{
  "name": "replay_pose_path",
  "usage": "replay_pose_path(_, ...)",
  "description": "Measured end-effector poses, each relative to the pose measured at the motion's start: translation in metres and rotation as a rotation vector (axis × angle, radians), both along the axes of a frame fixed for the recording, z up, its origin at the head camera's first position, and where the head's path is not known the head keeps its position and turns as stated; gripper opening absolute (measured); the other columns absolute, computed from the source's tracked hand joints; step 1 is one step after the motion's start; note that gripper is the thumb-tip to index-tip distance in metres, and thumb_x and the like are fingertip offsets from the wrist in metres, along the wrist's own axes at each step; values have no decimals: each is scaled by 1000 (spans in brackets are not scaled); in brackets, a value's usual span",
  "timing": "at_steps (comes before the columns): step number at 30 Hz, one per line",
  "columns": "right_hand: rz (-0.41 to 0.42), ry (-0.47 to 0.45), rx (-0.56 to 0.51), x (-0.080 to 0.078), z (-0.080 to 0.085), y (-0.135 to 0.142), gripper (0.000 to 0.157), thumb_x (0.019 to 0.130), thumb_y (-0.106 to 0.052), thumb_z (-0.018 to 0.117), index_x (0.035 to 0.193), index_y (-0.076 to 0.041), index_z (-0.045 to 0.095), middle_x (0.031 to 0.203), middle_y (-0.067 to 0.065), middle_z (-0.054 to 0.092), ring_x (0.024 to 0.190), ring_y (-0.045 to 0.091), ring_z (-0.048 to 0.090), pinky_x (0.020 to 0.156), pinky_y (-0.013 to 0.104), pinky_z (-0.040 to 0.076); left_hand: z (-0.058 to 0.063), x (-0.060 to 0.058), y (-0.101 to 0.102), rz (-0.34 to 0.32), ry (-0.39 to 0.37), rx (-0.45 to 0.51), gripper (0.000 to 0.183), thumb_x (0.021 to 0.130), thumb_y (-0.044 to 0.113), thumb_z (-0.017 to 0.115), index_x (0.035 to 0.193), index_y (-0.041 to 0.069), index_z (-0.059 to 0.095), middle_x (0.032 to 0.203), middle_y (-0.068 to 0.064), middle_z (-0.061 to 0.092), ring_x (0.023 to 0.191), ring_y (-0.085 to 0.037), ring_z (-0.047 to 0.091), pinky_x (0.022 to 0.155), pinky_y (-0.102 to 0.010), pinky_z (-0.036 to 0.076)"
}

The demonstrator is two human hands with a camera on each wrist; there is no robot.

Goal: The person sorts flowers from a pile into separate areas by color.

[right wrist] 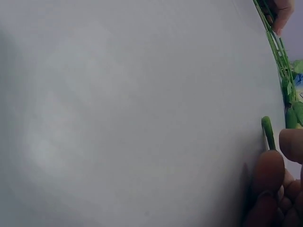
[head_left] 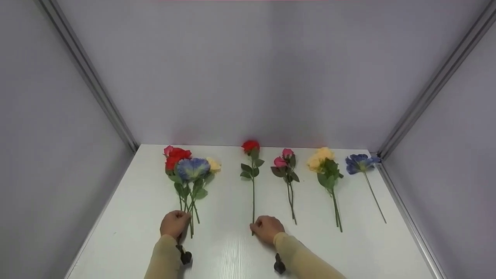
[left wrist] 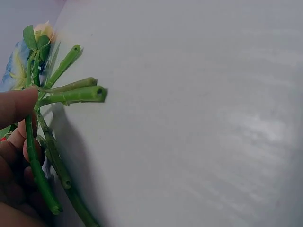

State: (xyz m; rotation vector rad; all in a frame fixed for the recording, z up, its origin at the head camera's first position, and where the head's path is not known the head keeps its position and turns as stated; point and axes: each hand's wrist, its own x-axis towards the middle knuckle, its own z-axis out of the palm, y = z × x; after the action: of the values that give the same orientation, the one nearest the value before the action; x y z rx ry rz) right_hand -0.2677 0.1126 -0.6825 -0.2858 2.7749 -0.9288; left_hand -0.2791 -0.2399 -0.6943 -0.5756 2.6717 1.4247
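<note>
At the left of the table, my left hand [head_left: 174, 224] grips the stems of a mixed bunch of flowers [head_left: 193, 169], with red, pink, blue and pale yellow blooms. Close up in the left wrist view, several cut green stem ends [left wrist: 90, 94] fan out past the thumb. My right hand [head_left: 268, 229] pinches a single red rose [head_left: 251, 146] near the bottom of its stem. This rose lies straight on the table, bloom toward the back wall. Only the tip of its green stem [right wrist: 268, 130] shows by the fingertips in the right wrist view.
Right of the red rose lie pink roses [head_left: 285, 159], yellow flowers [head_left: 321, 159] and a blue flower [head_left: 361, 163], side by side. The white table [head_left: 128, 217] is bounded by grey walls [head_left: 217, 77] at the back and both sides.
</note>
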Motion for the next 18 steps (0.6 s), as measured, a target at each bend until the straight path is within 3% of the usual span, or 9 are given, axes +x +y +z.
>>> replay_pose_path(6,23,-18,-1,0,4,1,23,91,-39,62,77,-21,63,69,-11,55,65,9,49,61,31,41,6,8,0,16,29,2,26,92,29,62,96,4,67,84,-5,61,74,-20,53,64,-32,42)
replay_pose_path(13,55,7,2,2,4,2,23,92,-38,61,76,-21,62,68,-11,54,63,9,48,60,30,41,18,13,4,48,127,-98,20,94,23,60,101,4,62,84,-7,59,73,-21,53,64,-35,42)
replay_pose_path(18,75,-44,-43,3,6,8,21,92,-39,60,83,-21,65,74,-11,57,69,10,50,64,32,43,29,14,12,2,74,-78,28,95,22,55,110,1,65,93,-10,64,80,-23,57,70,-40,46)
